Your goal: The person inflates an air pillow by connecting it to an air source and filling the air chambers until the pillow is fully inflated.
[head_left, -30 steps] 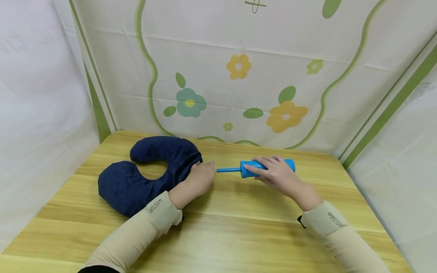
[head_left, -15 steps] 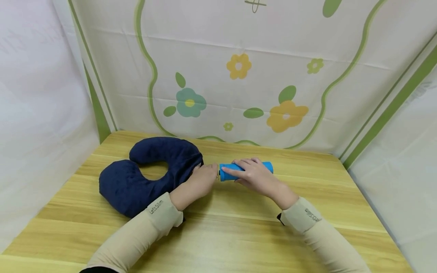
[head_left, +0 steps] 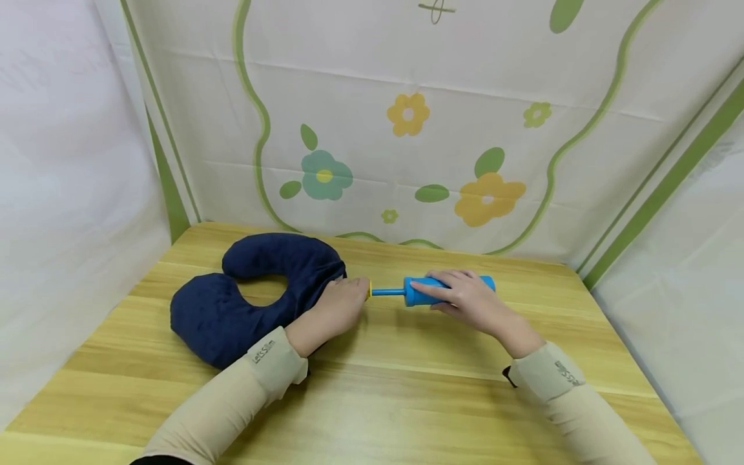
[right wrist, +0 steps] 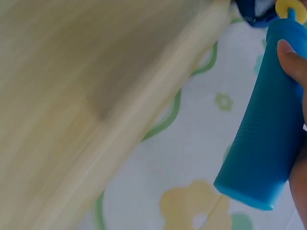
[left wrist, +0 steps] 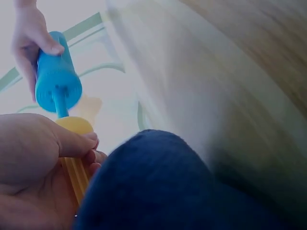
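A navy U-shaped neck pillow (head_left: 212, 316) lies on the left half of the table. Against its right side, my left hand (head_left: 336, 306) grips the yellow end (left wrist: 74, 124) of a blue hand pump (right wrist: 268, 120); the left wrist view shows the thumb over its ribbed yellow stem, just below a round yellow flange. Navy fabric bulges up beside these fingers. My right hand (head_left: 475, 305) wraps the pump's blue barrel, thumb along its near end. A length of thin blue rod (head_left: 387, 292) shows between barrel and yellow flange. The pillow-side tip of the yellow part is hidden behind the left hand.
The wood-grain table (head_left: 407, 407) carries the pillow and both arms' shadows. A white cloth backdrop (head_left: 349, 97) with printed flowers rises at its back edge, and white sheets (head_left: 75, 161) hang on both sides.
Half a second ago the right hand had pushed the barrel left against the yellow end; now it has drawn the barrel right again, exposing the rod. The left hand and pillow stay almost still.
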{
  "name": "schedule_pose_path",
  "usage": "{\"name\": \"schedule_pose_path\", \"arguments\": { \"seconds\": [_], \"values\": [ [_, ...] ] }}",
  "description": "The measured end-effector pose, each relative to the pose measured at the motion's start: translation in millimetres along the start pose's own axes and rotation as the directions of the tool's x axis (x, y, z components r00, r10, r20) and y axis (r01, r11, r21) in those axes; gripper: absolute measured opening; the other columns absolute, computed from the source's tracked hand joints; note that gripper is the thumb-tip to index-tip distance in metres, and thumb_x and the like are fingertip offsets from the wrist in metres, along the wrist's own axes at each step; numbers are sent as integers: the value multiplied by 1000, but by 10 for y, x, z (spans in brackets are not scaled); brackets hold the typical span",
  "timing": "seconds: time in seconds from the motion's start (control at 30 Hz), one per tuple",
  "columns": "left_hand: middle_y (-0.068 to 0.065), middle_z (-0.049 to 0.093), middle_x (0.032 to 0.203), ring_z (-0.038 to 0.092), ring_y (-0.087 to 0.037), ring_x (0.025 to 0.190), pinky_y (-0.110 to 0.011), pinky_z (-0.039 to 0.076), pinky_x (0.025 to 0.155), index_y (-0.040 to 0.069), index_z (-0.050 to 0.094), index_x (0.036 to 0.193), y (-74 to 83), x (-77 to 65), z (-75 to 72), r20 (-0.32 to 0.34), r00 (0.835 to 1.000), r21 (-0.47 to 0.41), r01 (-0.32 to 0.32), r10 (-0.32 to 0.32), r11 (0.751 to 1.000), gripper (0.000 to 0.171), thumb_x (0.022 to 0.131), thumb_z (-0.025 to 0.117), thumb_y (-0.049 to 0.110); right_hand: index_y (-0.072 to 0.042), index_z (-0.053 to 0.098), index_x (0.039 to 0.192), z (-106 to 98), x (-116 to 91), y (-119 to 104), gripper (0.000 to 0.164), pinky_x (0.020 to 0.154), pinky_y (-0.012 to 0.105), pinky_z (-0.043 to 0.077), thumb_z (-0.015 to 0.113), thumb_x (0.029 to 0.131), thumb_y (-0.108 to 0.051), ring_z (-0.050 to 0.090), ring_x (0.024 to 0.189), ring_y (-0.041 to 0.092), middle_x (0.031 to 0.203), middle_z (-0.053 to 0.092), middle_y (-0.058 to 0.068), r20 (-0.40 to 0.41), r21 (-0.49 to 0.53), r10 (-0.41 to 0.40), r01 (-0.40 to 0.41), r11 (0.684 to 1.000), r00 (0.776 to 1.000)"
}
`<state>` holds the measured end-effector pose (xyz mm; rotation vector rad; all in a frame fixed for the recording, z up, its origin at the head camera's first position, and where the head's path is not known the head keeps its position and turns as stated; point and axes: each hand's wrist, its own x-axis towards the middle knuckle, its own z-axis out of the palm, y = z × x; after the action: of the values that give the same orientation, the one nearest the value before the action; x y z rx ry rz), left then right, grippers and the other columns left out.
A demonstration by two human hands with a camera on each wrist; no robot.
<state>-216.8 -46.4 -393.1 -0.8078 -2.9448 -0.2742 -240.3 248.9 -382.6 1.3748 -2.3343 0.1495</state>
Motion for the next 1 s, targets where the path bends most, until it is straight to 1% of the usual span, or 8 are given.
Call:
{"name": "schedule_pose_path", "arguments": {
  "seconds": [0.23,0.33,0.43,0.53,0.67,0.77,0.83,1.0],
  "values": [
    [-4,59,84,55,-21,73,-40,49,74,8,53,94,-17,5,21,-19,999,-1,-29,29,1000,14,105,53,0,-19,64,142,-98,-362,210,81,86,62,50,93,67,-8,66,110,40,126,68,19,-38,34,39,-38,999,998],
    [-5,60,86,56,-22,75,-41,49,76,8,54,96,-26,18,12,10,1000,3,-8,8,1000,12,106,53,1,-17,65,140,-130,-459,276,71,84,62,51,91,74,-15,66,109,40,125,68,18,-50,30,59,-57,998,997],
    [-5,60,88,57,-24,77,-42,49,77,8,54,97,-38,26,9,31,999,-1,9,-9,1000,12,106,53,1,-16,66,139,-155,-516,310,50,83,62,51,69,95,-40,66,108,41,124,69,18,-59,23,58,-56,998,997],
    [-6,60,87,58,-25,77,-43,50,77,7,55,96,-43,32,17,25,1000,-1,10,-10,1000,12,106,53,1,-15,66,139,-164,-534,310,60,83,63,51,40,101,-54,66,107,41,123,69,19,-71,22,54,-52,998,996],
    [-6,62,89,60,-25,80,-44,51,83,7,56,97,-3,40,19,18,1000,39,14,-14,999,11,104,55,-2,-17,65,141,-159,-478,245,52,84,62,50,68,95,-40,66,107,40,124,68,18,-61,36,52,-50,998,997],
    [-7,62,91,60,-25,82,-45,51,87,6,56,99,47,52,15,35,999,81,28,-31,996,11,102,56,-4,-17,66,139,-150,-367,164,66,85,61,50,89,78,-18,67,108,39,124,68,18,-41,46,46,-44,998,998],
    [-8,63,93,61,-26,83,-44,52,86,5,56,101,81,60,0,54,997,100,45,-50,994,10,102,57,-5,-16,67,138,-132,-263,106,72,87,61,50,92,71,-9,66,109,38,124,68,19,-27,47,45,-44,998,999],
    [-10,65,102,62,-27,87,-43,52,84,3,58,108,128,88,-42,89,990,120,100,-111,988,9,101,60,-3,-18,67,139,-63,44,-52,69,89,59,49,91,75,-10,66,112,37,127,67,19,2,33,37,-37,999,999]
  ]
}}
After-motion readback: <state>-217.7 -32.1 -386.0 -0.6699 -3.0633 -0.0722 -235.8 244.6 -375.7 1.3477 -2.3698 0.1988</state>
